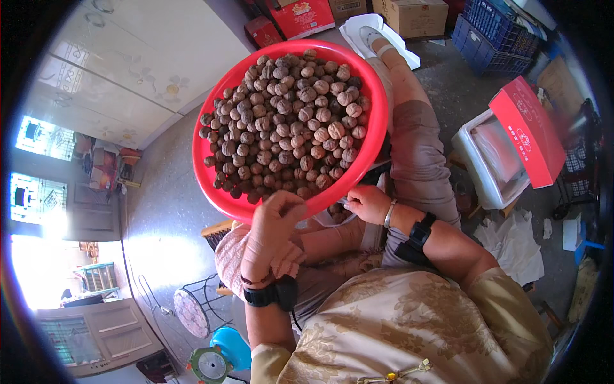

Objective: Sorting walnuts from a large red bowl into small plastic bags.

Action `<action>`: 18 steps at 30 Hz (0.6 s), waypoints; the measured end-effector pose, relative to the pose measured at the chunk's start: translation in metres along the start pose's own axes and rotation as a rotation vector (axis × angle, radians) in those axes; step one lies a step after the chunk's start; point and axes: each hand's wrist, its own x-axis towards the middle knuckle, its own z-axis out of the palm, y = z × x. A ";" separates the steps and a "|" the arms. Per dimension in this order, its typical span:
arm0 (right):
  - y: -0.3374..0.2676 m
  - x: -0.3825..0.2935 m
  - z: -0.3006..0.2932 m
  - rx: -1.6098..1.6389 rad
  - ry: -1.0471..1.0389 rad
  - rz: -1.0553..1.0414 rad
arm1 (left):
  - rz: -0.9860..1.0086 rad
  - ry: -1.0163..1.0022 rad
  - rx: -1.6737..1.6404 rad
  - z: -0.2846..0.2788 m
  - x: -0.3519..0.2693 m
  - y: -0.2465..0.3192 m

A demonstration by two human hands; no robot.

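A red plastic basin (pixel 379 96) heaped with brown walnuts in their shells (pixel 288 125) lies before me, over my lap. My left hand (pixel 276 223) is at its near rim, with bent fingers by the nearest walnuts; whether they hold one is hidden. Just below the rim to the right, my right hand (pixel 369 204) pinches the edge of a white plastic bag (pixel 331 222). More walnuts (pixel 338 211) show inside this bag, partly covered by the basin. A pink towel (pixel 232 252) hangs under my left wrist.
An open foam box (pixel 463 139) with a red lid flap stands to the right, with a crumpled white bag (pixel 515 245) nearby. Blue crates (pixel 494 48) and cardboard boxes (pixel 412 19) stand at the back. A round stool (pixel 192 312) and a green-rimmed fan (pixel 211 366) are at lower left.
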 end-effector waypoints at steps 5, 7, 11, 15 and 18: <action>-0.002 0.001 0.001 -0.013 0.006 -0.019 | 0.241 0.110 0.359 -0.018 0.044 -0.023; -0.001 0.002 0.000 -0.050 -0.013 -0.007 | 0.213 0.041 0.429 -0.016 0.060 -0.028; -0.004 0.003 -0.001 -0.048 -0.016 -0.043 | 0.299 -0.063 0.576 -0.015 0.086 -0.060; -0.001 0.000 0.000 -0.050 0.007 -0.073 | 0.208 -0.126 0.622 -0.008 0.096 -0.049; -0.002 0.001 0.001 -0.060 0.011 -0.089 | 0.178 -0.129 0.754 -0.005 0.101 -0.048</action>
